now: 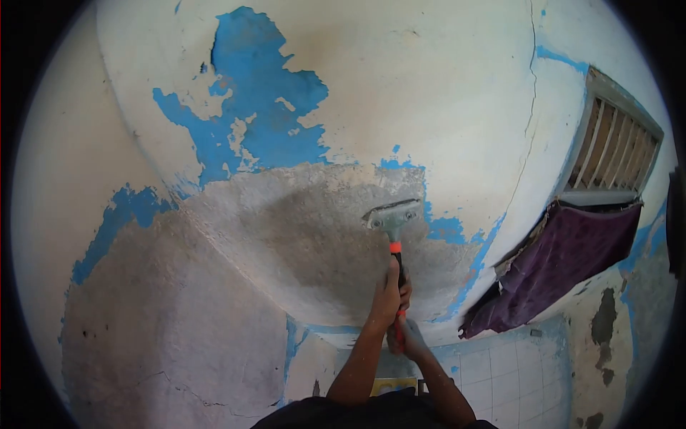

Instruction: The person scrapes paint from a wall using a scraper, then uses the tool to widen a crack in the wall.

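Note:
A long-handled scraper (392,219) with a wide metal head and a black and orange-red handle points up at the wall. My left hand (388,295) is wrapped round the upper part of the handle. Lower down, near the handle's end, my right hand (408,340) is closed on it. The blade lies at the bare grey plaster (300,229); whether it touches cannot be made out. Around this patch, blue paint (275,93) shows where the cream top coat (436,86) has come away in ragged edges.
On the right, a barred window opening (616,146) has a dark purple cloth (572,250) hanging below it. White tiles (493,375) cover a lower surface. A yellow object (393,386) shows beyond my body. A long crack (532,86) runs down the wall.

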